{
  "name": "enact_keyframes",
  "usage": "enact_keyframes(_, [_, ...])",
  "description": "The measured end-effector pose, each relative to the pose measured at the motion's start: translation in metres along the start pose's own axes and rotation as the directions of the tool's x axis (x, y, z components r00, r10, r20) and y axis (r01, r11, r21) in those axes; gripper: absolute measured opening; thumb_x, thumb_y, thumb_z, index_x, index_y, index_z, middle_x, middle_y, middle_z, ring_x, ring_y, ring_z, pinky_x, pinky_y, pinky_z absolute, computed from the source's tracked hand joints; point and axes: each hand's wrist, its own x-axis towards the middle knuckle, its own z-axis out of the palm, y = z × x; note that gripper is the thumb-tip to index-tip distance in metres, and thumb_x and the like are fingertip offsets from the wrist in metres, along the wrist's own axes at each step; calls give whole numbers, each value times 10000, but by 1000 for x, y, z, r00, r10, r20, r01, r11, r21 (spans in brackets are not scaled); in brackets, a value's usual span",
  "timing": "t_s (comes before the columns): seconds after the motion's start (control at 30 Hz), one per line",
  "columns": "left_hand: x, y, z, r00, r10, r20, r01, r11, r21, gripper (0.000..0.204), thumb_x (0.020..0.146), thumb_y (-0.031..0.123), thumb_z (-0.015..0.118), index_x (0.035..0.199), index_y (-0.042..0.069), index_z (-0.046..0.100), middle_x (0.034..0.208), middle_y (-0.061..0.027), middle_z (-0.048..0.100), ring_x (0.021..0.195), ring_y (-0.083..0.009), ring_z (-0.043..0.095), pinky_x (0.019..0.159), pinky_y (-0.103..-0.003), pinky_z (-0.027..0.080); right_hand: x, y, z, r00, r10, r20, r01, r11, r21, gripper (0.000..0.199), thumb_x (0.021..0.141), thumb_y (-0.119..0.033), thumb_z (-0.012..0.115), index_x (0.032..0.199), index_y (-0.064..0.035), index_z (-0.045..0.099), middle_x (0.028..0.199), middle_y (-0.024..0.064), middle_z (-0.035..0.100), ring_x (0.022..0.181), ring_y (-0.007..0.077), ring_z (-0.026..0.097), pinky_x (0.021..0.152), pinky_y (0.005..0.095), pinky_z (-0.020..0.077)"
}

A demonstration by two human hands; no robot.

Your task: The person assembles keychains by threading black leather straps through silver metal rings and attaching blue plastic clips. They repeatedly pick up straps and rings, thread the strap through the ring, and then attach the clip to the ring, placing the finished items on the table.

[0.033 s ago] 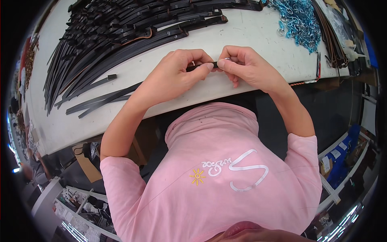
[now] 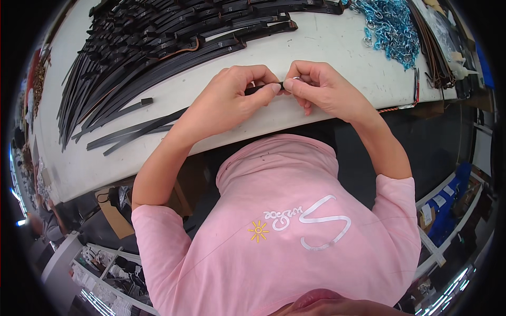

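Observation:
Over the table's near edge, my left hand pinches a narrow black strap between thumb and fingers. My right hand closes on the tip of the same strap, fingertips nearly touching those of my left. A small silvery band shows by the right fingers; whether it is worn or held I cannot tell. Further left, long flat black straps lie crossed on the tabletop and pass behind my left forearm. Just beyond them is a shorter strap with a black loop at its end.
A large pile of black straps covers the far left of the white table. Blue and silver chains are heaped at the far right, beside brown straps. A red-handled tool lies near the right edge.

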Motion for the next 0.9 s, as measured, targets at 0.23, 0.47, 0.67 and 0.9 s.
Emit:
enact_keyframes(0.23, [-8,-2,6,994,18,-104,-16,1000,18,183,971,166,616,964,-2,689,675,33,554,582,-25,441,484,-224,334,-9,10,8,982,-178,-57,170,978,-123,213,991,-206,606,1023,3,629,775,18,597,726,86,551,676,252,472])
enact_keyframes(0.47, [-15,2,0,992,-16,-122,14,1000,-19,177,966,166,630,976,3,698,694,33,572,609,-27,459,515,-213,352,-8,-1,12,972,-230,-48,210,943,-260,194,1005,-185,590,1027,7,604,836,11,596,776,76,571,686,239,488])
enact_keyframes(0.67, [-17,-3,-7,996,-48,-77,44,998,-55,201,979,167,610,985,-18,685,785,19,620,688,-36,512,580,-207,414,0,-7,14,992,-122,-21,118,985,-126,169,996,-174,596,987,-5,608,786,-4,582,713,53,548,627,219,474])
enact_keyframes(0.9, [-23,-5,-18,995,-94,-32,93,995,-27,214,991,151,580,1000,-46,663,847,6,645,716,-49,515,668,-223,450,5,-8,14,995,-97,-5,96,994,-56,161,986,-170,610,978,-9,618,722,-20,565,669,50,540,619,221,476])
